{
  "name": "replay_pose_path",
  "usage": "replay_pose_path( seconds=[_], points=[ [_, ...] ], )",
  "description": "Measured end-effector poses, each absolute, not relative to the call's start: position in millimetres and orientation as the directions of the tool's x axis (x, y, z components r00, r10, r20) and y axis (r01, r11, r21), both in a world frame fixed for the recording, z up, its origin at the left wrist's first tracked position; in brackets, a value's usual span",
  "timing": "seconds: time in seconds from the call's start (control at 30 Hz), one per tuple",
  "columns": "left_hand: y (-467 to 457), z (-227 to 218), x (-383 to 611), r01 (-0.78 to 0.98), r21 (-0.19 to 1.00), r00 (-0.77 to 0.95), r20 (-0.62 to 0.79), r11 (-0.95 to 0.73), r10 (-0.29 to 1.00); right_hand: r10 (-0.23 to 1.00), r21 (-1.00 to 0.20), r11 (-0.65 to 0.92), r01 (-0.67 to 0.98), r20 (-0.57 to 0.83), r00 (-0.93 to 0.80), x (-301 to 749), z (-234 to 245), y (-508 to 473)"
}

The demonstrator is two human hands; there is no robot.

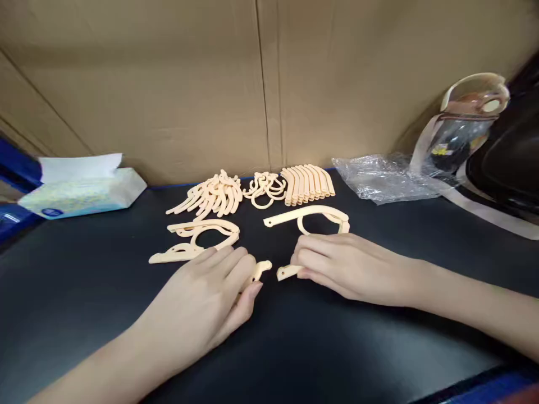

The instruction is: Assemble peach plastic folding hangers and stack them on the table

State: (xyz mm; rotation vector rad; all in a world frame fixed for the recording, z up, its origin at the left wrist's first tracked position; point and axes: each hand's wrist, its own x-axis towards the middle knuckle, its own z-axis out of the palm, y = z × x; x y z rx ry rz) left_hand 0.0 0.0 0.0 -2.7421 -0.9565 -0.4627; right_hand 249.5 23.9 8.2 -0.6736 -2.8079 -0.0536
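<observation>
My left hand (pixel 206 300) rests on the black table (pixel 84 292), fingers curled round a small cream plastic piece (pixel 261 269) whose end sticks out. My right hand (pixel 349 266) lies opposite, pinching another cream plastic piece (pixel 286 272) by its end. The two pieces' tips almost meet between the hands. Just beyond the right hand lies a curved cream hanger part (pixel 311 216). Beyond the left hand sit two stacked hanger parts (pixel 196 238). At the back are three heaps: curved arms (pixel 213 196), hooks (pixel 265 188) and a neat row of bars (pixel 307 182).
A tissue pack (pixel 84 191) stands at the back left. A crumpled clear plastic bag (pixel 383 177) and a clear bottle with a strap (pixel 461 132) lie at the back right. Cardboard walls (pixel 261 84) close off the rear.
</observation>
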Motion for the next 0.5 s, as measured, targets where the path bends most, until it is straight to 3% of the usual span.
replay_pose_path(
  seconds=[0.5],
  points=[
    [-0.9,0.2,-2.8,0.632,0.093,0.72,0.296,-0.769,0.627,0.485,-0.243,0.873,0.424,0.324,-0.812,245.3,0.3,18.4]
  ],
)
